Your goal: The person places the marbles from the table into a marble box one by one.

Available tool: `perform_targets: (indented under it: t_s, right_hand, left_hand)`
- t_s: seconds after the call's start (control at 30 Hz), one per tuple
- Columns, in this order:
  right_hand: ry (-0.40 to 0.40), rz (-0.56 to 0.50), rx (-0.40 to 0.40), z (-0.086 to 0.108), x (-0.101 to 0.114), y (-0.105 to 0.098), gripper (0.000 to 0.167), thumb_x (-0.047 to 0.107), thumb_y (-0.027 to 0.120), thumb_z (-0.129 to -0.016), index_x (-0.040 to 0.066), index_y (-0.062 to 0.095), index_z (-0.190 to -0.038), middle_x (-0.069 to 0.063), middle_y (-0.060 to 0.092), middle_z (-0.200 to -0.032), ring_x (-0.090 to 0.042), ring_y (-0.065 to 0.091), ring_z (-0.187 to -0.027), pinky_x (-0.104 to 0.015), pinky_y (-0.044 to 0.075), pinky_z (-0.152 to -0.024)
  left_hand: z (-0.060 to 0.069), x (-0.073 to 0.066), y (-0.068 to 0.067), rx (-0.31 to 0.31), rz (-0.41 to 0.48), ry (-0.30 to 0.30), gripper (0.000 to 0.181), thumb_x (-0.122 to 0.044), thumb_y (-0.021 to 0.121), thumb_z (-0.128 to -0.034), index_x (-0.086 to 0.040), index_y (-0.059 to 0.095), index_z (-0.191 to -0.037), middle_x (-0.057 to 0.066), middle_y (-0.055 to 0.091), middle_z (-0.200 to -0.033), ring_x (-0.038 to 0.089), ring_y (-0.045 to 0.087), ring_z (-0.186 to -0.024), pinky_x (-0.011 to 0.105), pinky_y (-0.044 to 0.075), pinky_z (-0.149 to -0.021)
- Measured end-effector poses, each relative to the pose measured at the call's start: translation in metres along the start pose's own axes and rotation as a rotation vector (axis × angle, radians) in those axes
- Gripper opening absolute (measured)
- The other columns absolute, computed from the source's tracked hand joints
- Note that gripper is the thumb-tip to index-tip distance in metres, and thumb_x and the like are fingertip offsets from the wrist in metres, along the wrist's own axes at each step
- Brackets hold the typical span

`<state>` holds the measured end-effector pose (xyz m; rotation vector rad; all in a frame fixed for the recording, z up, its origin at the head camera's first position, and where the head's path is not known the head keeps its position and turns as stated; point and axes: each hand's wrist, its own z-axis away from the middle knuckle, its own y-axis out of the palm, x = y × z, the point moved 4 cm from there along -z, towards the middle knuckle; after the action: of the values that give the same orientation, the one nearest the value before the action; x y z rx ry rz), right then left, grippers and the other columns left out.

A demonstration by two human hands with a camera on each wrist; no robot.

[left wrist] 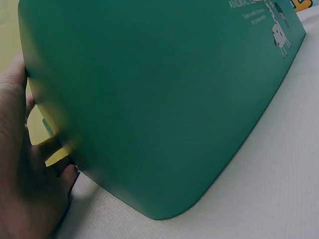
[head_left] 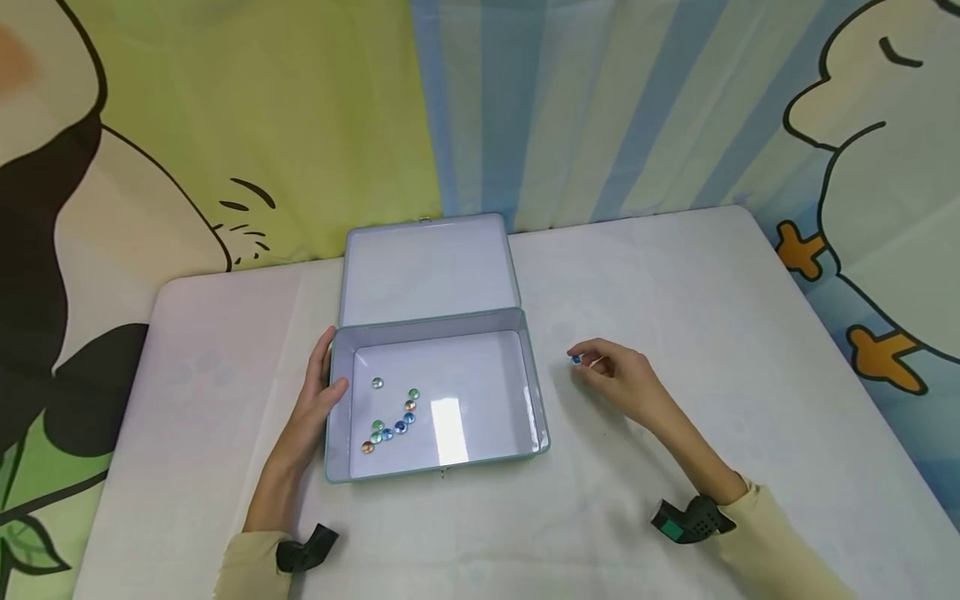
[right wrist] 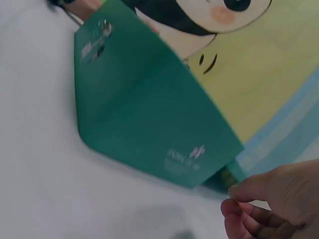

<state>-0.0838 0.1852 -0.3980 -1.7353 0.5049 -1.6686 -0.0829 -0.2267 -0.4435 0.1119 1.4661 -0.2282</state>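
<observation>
An open tin box (head_left: 480,375) stands on the table, white inside and green outside (left wrist: 149,109). Several glass marbles (head_left: 401,427) in blue, green, orange and clear lie in its left half. My left hand (head_left: 303,417) holds the box's left wall, thumb over the rim and fingers along the outside. To the right of the box, above the table, my right hand (head_left: 622,379) pinches a blue marble (head_left: 576,360) between thumb and fingertips. In the right wrist view the fingertips of that hand (right wrist: 279,204) hide the marble.
The hinged lid (head_left: 429,271) lies back behind the box. A white cloth (head_left: 675,283) covers the table. Behind it hangs a printed cartoon curtain (head_left: 330,125). A black wrist device (head_left: 693,518) sits on each forearm.
</observation>
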Motion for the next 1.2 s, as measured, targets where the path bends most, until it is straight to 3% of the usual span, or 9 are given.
perform_targets:
  t_s: [0.3,0.5,0.67,0.9,1.2]
  right_hand:
    - [-0.089,-0.048,0.017,0.010,0.045,-0.007,0.023,0.009,0.069,-0.088,0.011,0.068,-0.111,-0.001,0.070,-0.093,-0.008,0.059,-0.076,-0.021,0.050,-0.068]
    - [-0.147,-0.061,0.075,0.003,0.063,-0.003,0.022,0.007,0.068,-0.088,0.009,0.069,-0.110,0.000,0.068,-0.090,-0.009,0.059,-0.076,-0.022,0.050,-0.069]
    - [-0.200,-0.063,0.131,-0.012,0.082,0.002,0.022,0.006,0.067,-0.088,0.008,0.069,-0.110,-0.001,0.068,-0.089,-0.011,0.057,-0.077,-0.022,0.049,-0.068]
    - [-0.293,-0.069,0.229,-0.049,0.120,0.016,0.019,0.008,0.068,-0.089,0.006,0.069,-0.108,-0.004,0.067,-0.088,-0.013,0.056,-0.079,-0.022,0.049,-0.069]
    - [-0.321,-0.067,0.440,-0.078,0.156,0.059,0.019,0.009,0.066,-0.090,0.007,0.069,-0.108,-0.003,0.067,-0.086,-0.010,0.058,-0.077,-0.018,0.048,-0.071]
  left_hand:
    - [0.001,0.000,-0.002,-0.002,0.007,0.001,0.071,-0.025,0.048,-0.0966,-0.039,0.008,-0.154,-0.008,-0.004,-0.164,0.017,-0.010,-0.151,0.060,-0.010,-0.115]
    - [0.001,0.000,-0.002,-0.003,0.005,-0.001,0.072,-0.026,0.048,-0.0967,-0.037,0.007,-0.155,-0.009,-0.004,-0.164,0.017,-0.010,-0.151,0.061,-0.010,-0.115]
    - [0.001,0.000,-0.002,0.000,-0.001,-0.005,0.072,-0.027,0.048,-0.0966,-0.036,0.006,-0.155,-0.008,-0.004,-0.164,0.018,-0.010,-0.151,0.061,-0.010,-0.115]
    - [0.000,-0.003,-0.003,-0.005,-0.002,0.002,0.073,-0.025,0.048,-0.0965,-0.034,0.007,-0.155,-0.008,-0.004,-0.164,0.017,-0.011,-0.151,0.060,-0.011,-0.115]
    - [-0.002,-0.004,0.002,-0.006,0.025,0.006,0.072,-0.023,0.048,-0.0959,-0.035,0.008,-0.155,-0.006,-0.002,-0.164,0.019,-0.007,-0.151,0.059,-0.009,-0.115]
